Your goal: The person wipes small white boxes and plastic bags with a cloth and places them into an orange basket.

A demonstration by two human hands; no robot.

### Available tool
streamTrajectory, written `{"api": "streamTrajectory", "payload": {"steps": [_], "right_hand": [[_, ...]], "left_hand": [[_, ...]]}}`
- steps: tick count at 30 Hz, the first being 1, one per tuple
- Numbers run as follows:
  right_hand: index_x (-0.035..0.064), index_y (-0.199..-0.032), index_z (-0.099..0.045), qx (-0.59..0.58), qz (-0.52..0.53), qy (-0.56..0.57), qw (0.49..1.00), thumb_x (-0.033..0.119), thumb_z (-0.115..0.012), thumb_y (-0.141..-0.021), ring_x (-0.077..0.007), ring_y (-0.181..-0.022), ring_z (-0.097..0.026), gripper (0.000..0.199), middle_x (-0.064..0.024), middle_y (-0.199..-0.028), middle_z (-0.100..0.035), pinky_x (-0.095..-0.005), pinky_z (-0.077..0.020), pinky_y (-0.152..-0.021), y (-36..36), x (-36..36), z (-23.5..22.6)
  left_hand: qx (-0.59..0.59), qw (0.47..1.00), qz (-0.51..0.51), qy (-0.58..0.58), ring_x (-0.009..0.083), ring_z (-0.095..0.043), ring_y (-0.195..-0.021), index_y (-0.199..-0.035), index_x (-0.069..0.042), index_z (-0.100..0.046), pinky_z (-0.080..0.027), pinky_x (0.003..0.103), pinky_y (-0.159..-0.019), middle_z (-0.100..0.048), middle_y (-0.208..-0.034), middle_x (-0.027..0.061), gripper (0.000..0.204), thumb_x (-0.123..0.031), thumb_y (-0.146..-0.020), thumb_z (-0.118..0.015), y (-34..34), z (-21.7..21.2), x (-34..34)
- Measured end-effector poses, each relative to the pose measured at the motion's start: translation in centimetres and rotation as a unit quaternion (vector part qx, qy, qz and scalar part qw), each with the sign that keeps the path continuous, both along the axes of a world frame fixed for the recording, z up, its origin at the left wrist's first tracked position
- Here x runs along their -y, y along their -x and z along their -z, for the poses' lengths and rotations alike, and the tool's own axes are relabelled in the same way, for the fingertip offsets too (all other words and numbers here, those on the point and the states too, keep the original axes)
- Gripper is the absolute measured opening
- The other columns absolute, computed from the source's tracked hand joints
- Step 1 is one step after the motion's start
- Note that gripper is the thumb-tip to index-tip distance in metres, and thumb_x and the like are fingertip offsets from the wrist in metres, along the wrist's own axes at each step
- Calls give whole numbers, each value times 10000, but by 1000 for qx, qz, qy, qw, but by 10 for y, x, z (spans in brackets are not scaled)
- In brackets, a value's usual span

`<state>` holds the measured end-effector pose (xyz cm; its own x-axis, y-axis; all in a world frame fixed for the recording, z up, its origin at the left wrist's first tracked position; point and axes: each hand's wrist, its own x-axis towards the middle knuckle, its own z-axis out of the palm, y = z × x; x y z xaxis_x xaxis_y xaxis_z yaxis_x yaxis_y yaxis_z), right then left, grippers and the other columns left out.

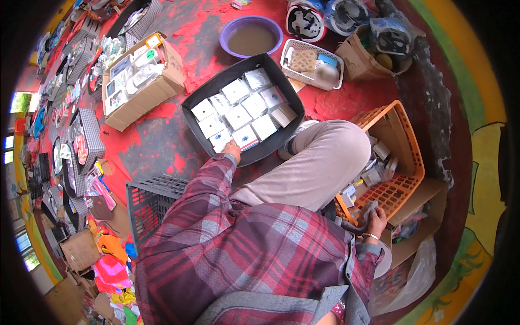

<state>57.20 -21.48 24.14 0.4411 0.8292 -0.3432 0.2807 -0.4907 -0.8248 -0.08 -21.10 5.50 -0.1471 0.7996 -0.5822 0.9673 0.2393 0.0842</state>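
My left hand reaches over the near rim of a black bin, its fingers bent closed at the edge of a small white box in the bin's near corner. Several similar small white and silver boxes lie in rows inside, some wrapped in clear film. At my right side, my right hand is closed on a crumpled grey cloth. That hand is beside the lower edge of a tilted orange crate, which holds loose small boxes.
Beyond the bin stand a purple basin of murky water and a white basket. A cardboard box of packaged goods sits to the left. A dark plastic crate is by my left arm, an open carton at my right.
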Motion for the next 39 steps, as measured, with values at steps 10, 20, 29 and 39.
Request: {"api": "streamTrajectory", "payload": {"steps": [10, 20, 29, 39], "right_hand": [[-5, -1098, -559, -301, 54, -192, 932, 10, -474, -813, -191, -918, -592, 298, -78, -1024, -613, -303, -478, -822, 4, -33, -108], [28, -1200, -505, -502, 121, -368, 773, 347, -413, -948, -241, -1051, -545, 416, -95, -1162, -571, -377, -419, -952, -17, -32, -142], [30, -1060, -505, -155, -69, -509, 844, 183, -418, -915, -173, -920, -549, 228, -113, -1008, -547, -285, -451, -799, -44, -58, -134], [46, -1021, -550, 136, -9, -353, 926, 312, -564, -711, -222, -837, -563, 409, -82, -925, -583, -320, -450, -706, -80, -48, -129]], "left_hand": [[126, 959, -142, -211, 355, -544, -1003, -997, -5, -630, -431, 399, -897, -548, -1100, 239, 294, -117, -736, -551, 45, 14, -38], [311, 793, 132, -508, 302, -565, -1010, -1001, -5, -615, -438, 359, -888, -594, -1057, 179, 208, -95, -825, -549, -103, -277, -221], [380, 762, 422, -313, 273, -589, -944, -1020, -28, -610, -460, 328, -833, -620, -1011, 150, 217, -121, -839, -535, -355, -354, -259], [23, 879, 474, 38, 309, -623, -904, -1035, -74, -634, -489, 392, -816, -638, -983, 179, 329, -104, -716, -559, -443, -101, -238]]}}
